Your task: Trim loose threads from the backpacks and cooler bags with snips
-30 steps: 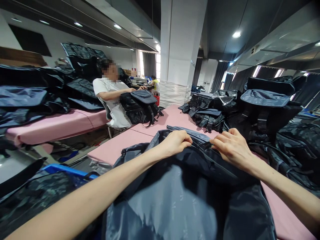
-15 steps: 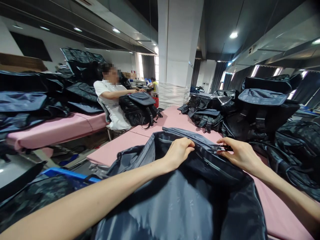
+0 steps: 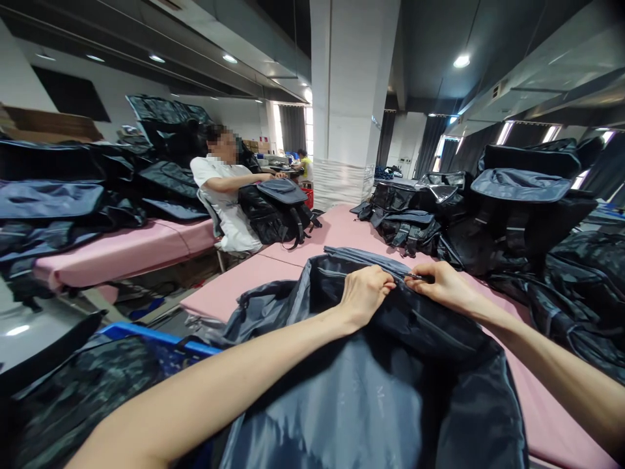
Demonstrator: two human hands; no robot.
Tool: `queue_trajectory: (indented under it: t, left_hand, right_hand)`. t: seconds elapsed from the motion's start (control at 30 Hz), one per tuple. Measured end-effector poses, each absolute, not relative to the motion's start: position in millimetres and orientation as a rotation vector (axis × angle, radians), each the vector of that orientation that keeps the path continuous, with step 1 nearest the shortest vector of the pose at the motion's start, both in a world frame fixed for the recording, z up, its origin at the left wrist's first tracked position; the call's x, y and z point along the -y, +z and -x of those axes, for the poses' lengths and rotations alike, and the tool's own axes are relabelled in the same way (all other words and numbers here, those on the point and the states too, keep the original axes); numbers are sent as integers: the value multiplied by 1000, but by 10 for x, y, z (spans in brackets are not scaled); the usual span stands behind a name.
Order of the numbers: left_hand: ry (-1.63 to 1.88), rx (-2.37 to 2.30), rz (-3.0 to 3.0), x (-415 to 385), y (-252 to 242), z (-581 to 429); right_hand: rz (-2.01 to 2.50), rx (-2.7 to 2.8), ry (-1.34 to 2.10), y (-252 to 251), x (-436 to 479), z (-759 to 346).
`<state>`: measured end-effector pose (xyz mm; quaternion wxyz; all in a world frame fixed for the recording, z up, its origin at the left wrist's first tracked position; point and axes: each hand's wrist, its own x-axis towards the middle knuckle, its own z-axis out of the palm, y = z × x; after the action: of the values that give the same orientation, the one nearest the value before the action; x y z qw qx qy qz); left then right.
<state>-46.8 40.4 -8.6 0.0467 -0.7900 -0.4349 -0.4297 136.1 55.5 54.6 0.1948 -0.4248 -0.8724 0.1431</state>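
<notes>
An opened backpack [image 3: 351, 397] with a grey-blue lining lies in front of me, its inside facing up. My left hand [image 3: 367, 293] is closed at the far edge of the opening, fingers pinching the fabric seam. Just to its right, my right hand [image 3: 442, 285] is closed around small black thread snips [image 3: 424, 279], mostly hidden by the fingers. The tips of the snips point left at the same edge, close to my left fingertips. Whether the blades touch the fabric I cannot tell.
The backpack rests on a pink-covered table [image 3: 234, 286]. Finished-looking bags [image 3: 405, 221] are piled to the right. A blue crate [image 3: 146, 332] with a camouflage bag stands at lower left. Across the table, a person in white [image 3: 219, 189] handles another backpack [image 3: 273, 208].
My right hand has moved left with the snips, nearer to my left hand. My left hand still pinches the edge. The view has shifted slightly.
</notes>
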Motion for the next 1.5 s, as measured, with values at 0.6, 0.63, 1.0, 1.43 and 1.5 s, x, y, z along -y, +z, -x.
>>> queue_trajectory:
  t: [0.6, 0.63, 1.0, 1.43, 1.5]
  left_hand:
    - [-1635, 1346, 2737, -285, 30, 533]
    - [-1632, 1351, 2743, -281, 34, 536]
    - [-908, 1428, 2672, -91, -43, 395]
    - [-272, 1475, 2380, -92, 128, 743]
    - [-185, 1503, 2246, -113, 177, 1177]
  right_hand:
    - [637, 2440, -1307, 662, -142, -1307]
    - [631, 2450, -1300, 671, -148, -1311]
    - [1333, 2444, -221, 408, -16, -1676]
    - [1280, 2405, 68, 409, -239, -1747]
    - [1271, 2415, 81, 407, -239, -1757]
